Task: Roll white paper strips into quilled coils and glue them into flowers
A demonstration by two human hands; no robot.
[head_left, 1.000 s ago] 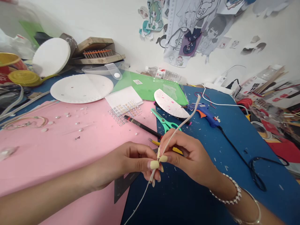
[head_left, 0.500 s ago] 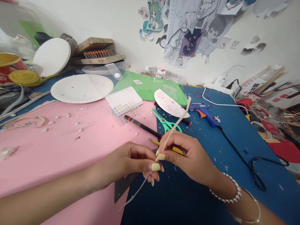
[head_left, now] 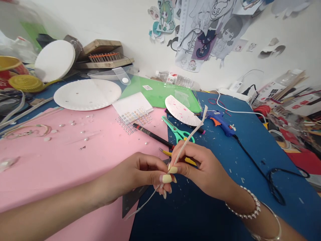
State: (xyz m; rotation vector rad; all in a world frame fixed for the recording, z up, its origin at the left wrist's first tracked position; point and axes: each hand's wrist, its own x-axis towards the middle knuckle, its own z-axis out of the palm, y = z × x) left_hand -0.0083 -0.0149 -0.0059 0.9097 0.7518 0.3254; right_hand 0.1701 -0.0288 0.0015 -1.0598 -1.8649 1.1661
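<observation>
My left hand [head_left: 140,174] and my right hand [head_left: 200,169] meet low in the middle, over the edge between the pink sheet [head_left: 62,157] and the blue table [head_left: 225,187]. Both pinch one thin cream-white strip [head_left: 193,132] between thumb and fingertips. The strip's upper end rises up and to the right past my right hand. Its lower end trails down to the left under my left hand. A dark set square [head_left: 131,200] lies flat just below my left hand.
Green scissors [head_left: 177,130], a black pen [head_left: 150,134] and a blue glue gun [head_left: 220,121] with its black cord [head_left: 258,167] lie just beyond my hands. Farther back are a white paper plate [head_left: 86,94], a cut half plate [head_left: 182,112], a gem sticker sheet [head_left: 132,115] and a green sheet [head_left: 160,92].
The strip has slid through my fingers: its lower tail has grown shorter and swung left. Its upper end has dipped a little. Both hands stay in about the same place.
</observation>
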